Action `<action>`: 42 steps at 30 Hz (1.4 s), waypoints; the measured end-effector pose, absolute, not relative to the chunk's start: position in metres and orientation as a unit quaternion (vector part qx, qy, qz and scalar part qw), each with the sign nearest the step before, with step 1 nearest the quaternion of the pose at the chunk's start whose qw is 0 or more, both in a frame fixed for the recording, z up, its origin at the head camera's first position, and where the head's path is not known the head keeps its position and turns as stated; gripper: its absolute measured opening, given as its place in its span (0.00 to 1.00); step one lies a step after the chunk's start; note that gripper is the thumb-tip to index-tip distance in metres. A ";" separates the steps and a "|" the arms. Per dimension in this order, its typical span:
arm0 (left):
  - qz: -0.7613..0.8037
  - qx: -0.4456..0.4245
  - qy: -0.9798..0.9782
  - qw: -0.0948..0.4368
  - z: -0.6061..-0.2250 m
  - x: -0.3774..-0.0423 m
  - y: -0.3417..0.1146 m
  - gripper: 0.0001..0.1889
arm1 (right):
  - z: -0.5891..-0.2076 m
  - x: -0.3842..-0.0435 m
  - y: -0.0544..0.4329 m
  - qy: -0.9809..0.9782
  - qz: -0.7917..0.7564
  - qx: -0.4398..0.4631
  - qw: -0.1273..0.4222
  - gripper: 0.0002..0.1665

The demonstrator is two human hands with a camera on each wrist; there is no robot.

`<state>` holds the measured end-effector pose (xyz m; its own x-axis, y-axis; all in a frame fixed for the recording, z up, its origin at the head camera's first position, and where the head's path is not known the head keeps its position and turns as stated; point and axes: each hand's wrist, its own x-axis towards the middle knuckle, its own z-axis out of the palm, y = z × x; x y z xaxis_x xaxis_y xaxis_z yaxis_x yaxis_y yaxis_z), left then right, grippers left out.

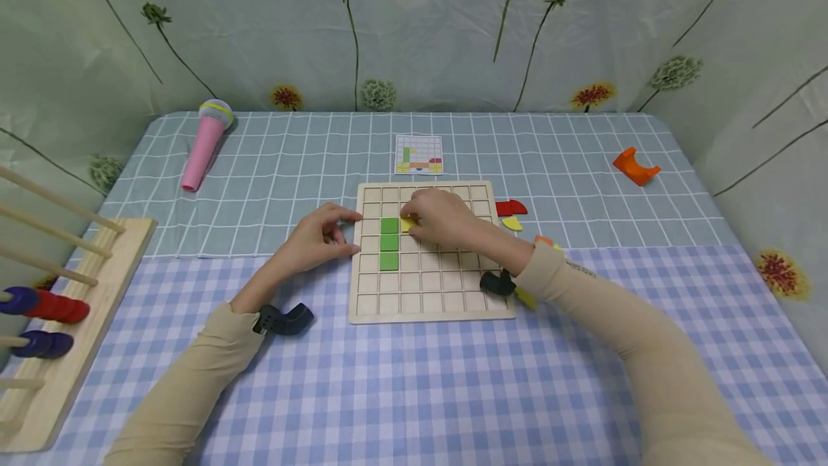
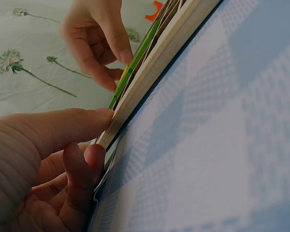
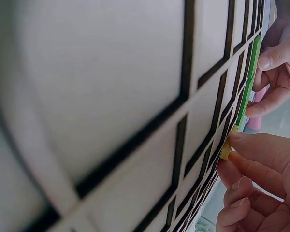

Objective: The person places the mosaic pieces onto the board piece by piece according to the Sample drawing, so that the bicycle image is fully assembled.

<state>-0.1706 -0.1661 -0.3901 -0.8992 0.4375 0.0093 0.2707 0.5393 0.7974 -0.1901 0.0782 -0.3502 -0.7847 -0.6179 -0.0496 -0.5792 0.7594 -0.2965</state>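
A wooden grid board (image 1: 433, 304) lies on the table with three green square tiles (image 1: 389, 243) in one column of its cells. My right hand (image 1: 443, 216) pinches a small yellow piece (image 3: 225, 150) between thumb and index finger, at the cell to the right of the top green tile. Fingers cover part of the piece in the head view. At the board's left edge rests my left hand (image 1: 318, 239), thumb and index fingertips touching the rim apart from each other. The left wrist view shows the thumb (image 2: 82, 126) against the wooden side, other fingers bent below.
Behind the board lies a pattern card (image 1: 418, 155). Red pieces (image 1: 511, 208) and a yellow piece (image 1: 512, 224) lie to its right, others partly under the right forearm. A pink toy microphone (image 1: 205, 146), an orange curved piece (image 1: 637, 167) and a bead frame (image 1: 84, 322) stand around.
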 end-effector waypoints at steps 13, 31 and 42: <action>0.435 0.205 0.871 0.098 -0.393 -0.171 -0.165 0.26 | -0.344 -0.187 0.085 0.933 -0.147 -0.311 0.105 0.07; 0.435 0.216 0.867 0.108 -0.399 -0.178 -0.160 0.26 | -0.333 -0.163 0.156 0.942 -0.210 -0.256 0.048 0.15; 0.437 0.207 0.869 0.102 -0.389 -0.174 -0.166 0.26 | -0.336 -0.157 0.190 0.945 -0.232 -0.221 0.063 0.14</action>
